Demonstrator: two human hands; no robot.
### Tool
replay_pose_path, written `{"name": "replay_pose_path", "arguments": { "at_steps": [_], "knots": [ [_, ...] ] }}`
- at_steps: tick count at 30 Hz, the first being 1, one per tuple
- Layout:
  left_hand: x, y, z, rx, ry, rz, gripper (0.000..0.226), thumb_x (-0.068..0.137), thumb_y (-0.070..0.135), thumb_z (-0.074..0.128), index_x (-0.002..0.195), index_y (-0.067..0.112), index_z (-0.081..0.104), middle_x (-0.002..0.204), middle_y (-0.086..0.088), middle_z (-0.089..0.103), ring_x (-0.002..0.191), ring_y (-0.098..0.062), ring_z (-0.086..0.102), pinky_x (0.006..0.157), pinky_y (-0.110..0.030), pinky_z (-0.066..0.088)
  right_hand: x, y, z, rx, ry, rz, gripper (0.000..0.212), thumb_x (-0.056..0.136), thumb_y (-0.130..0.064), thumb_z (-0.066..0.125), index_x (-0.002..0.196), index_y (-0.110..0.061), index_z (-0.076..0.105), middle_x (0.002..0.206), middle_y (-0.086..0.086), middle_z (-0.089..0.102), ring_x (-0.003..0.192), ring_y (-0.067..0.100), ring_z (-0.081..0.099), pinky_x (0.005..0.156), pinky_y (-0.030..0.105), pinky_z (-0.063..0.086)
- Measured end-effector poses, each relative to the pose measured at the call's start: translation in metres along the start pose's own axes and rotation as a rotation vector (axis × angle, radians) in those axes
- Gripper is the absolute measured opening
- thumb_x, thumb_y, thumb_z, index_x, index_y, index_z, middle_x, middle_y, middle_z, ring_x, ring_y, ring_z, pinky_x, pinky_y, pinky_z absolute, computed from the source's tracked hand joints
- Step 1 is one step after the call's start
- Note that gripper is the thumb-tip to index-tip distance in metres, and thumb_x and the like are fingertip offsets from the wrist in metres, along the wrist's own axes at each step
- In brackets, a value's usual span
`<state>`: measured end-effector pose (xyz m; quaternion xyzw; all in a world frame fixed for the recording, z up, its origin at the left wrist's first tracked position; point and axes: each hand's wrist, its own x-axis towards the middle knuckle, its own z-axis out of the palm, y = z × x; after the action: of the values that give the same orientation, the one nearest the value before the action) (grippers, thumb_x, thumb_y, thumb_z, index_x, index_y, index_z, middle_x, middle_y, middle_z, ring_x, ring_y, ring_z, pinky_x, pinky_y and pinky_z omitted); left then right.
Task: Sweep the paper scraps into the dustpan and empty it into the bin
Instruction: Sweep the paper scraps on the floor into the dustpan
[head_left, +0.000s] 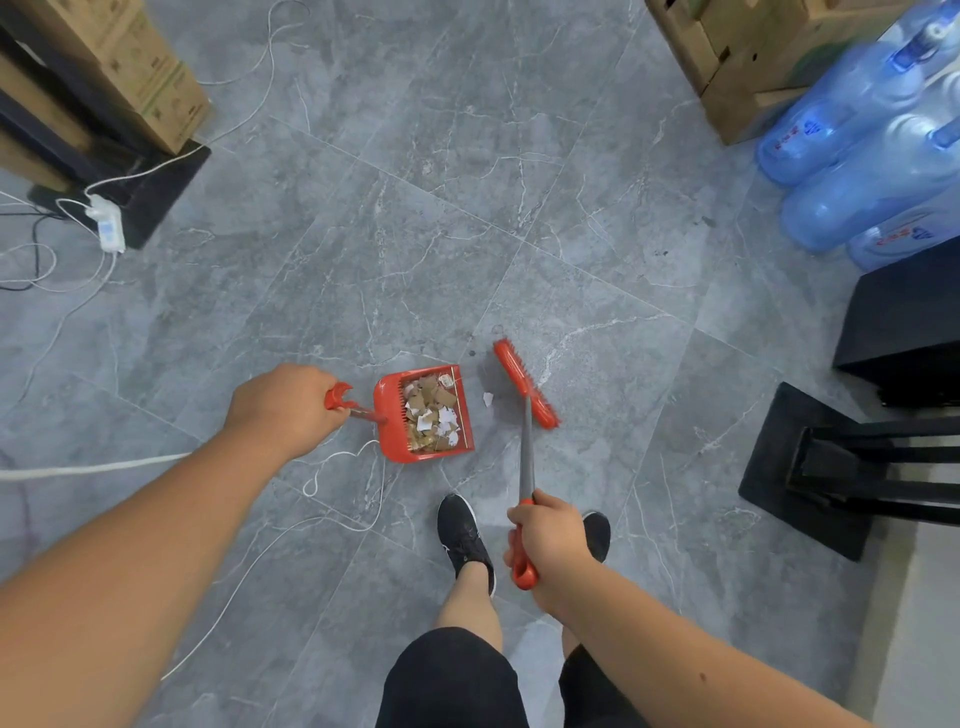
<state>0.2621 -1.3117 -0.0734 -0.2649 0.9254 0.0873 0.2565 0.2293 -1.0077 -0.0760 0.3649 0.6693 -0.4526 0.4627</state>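
A red dustpan (387, 415) stands on the grey tiled floor, holding several brown and white paper scraps (431, 415). My left hand (283, 410) grips the red end of the dustpan's handle (338, 397). One white scrap (488, 399) lies on the floor between the pan's open edge and the red broom head (524, 382). My right hand (550, 543) grips the broom's red handle end (521, 564); its grey shaft runs up to the head, just right of the dustpan. No bin is in view.
White cables (343, 499) loop on the floor under and left of the dustpan, leading to a power strip (108, 224). Cardboard boxes (748, 62) and blue water jugs (857, 150) stand at upper right, black stands (852, 467) at right. My black shoes (462, 535) are below the pan.
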Motion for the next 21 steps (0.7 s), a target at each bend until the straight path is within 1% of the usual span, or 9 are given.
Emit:
{"name": "replay_pose_path", "arguments": {
  "at_steps": [3,5,7,9,11,14,15,17,21],
  "knots": [
    [0.002,-0.003,0.006,-0.026,-0.008,-0.018,0.022,0.087,0.049,0.06,0.081,0.029,0.066,0.083,0.005,0.064,0.082,-0.023,0.062,0.063,-0.029,0.044,0.009,0.0,0.008,-0.017,-0.01,0.026,0.022,0.093,0.001,0.044,0.111,-0.009,0.052,0.06,0.008,0.041,0.041,0.018,0.037,0.037,0.02,0.026],
    [0.004,-0.001,0.005,-0.029,-0.007,-0.016,0.023,0.089,0.049,0.059,0.081,0.03,0.066,0.082,0.006,0.062,0.082,-0.023,0.062,0.065,-0.029,0.045,0.01,0.003,0.014,0.002,-0.053,0.046,0.014,0.091,0.004,0.044,0.097,-0.008,0.049,0.058,0.006,0.039,0.043,0.017,0.035,0.039,0.019,0.023],
    [0.007,0.002,0.004,-0.021,-0.013,-0.011,0.021,0.091,0.049,0.058,0.082,0.031,0.065,0.082,0.006,0.062,0.083,-0.023,0.061,0.065,-0.029,0.044,0.008,0.007,0.017,-0.001,-0.095,0.059,0.012,0.091,0.005,0.046,0.09,-0.006,0.049,0.054,0.006,0.037,0.043,0.018,0.034,0.038,0.019,0.026],
    [0.009,0.004,0.003,-0.025,-0.014,-0.016,0.021,0.09,0.047,0.058,0.076,0.032,0.061,0.081,0.006,0.062,0.08,-0.022,0.059,0.065,-0.029,0.044,0.002,0.01,0.016,-0.021,-0.136,0.074,0.011,0.091,0.004,0.047,0.095,-0.005,0.053,0.054,0.006,0.037,0.043,0.019,0.035,0.039,0.021,0.027],
    [0.01,0.005,0.002,-0.037,-0.012,-0.02,0.024,0.09,0.045,0.059,0.071,0.031,0.058,0.075,0.008,0.058,0.076,-0.021,0.058,0.064,-0.029,0.044,-0.004,0.009,0.011,-0.004,-0.173,0.099,0.012,0.092,0.002,0.048,0.097,-0.008,0.05,0.056,0.007,0.039,0.042,0.019,0.036,0.041,0.021,0.023],
    [0.012,0.004,0.001,-0.044,-0.017,-0.024,0.023,0.09,0.045,0.058,0.076,0.028,0.065,0.076,0.006,0.06,0.076,-0.022,0.06,0.063,-0.029,0.045,-0.015,0.004,-0.002,0.047,-0.207,0.113,0.013,0.092,-0.001,0.049,0.104,-0.005,0.052,0.064,0.01,0.045,0.043,0.018,0.04,0.041,0.02,0.023],
    [0.013,0.004,0.0,-0.043,-0.02,-0.024,0.023,0.09,0.046,0.058,0.079,0.028,0.066,0.079,0.006,0.061,0.078,-0.022,0.06,0.064,-0.029,0.045,-0.018,0.003,-0.006,0.054,-0.218,0.106,0.011,0.092,-0.001,0.049,0.101,-0.005,0.053,0.065,0.011,0.046,0.044,0.018,0.041,0.043,0.02,0.022],
    [0.013,0.003,0.0,-0.041,-0.023,-0.024,0.022,0.09,0.047,0.057,0.081,0.028,0.066,0.082,0.005,0.062,0.08,-0.023,0.061,0.066,-0.03,0.046,-0.026,0.003,-0.011,0.049,-0.229,0.092,0.009,0.091,-0.001,0.048,0.095,-0.008,0.052,0.064,0.01,0.045,0.044,0.019,0.039,0.045,0.022,0.02],
    [0.013,0.002,0.001,-0.04,-0.024,-0.031,0.023,0.089,0.047,0.058,0.079,0.028,0.065,0.08,0.006,0.062,0.078,-0.022,0.061,0.066,-0.03,0.048,-0.038,0.011,-0.009,0.043,-0.21,0.044,0.014,0.092,0.001,0.049,0.101,-0.009,0.053,0.059,0.01,0.045,0.04,0.019,0.039,0.042,0.022,0.025]
  ]
}}
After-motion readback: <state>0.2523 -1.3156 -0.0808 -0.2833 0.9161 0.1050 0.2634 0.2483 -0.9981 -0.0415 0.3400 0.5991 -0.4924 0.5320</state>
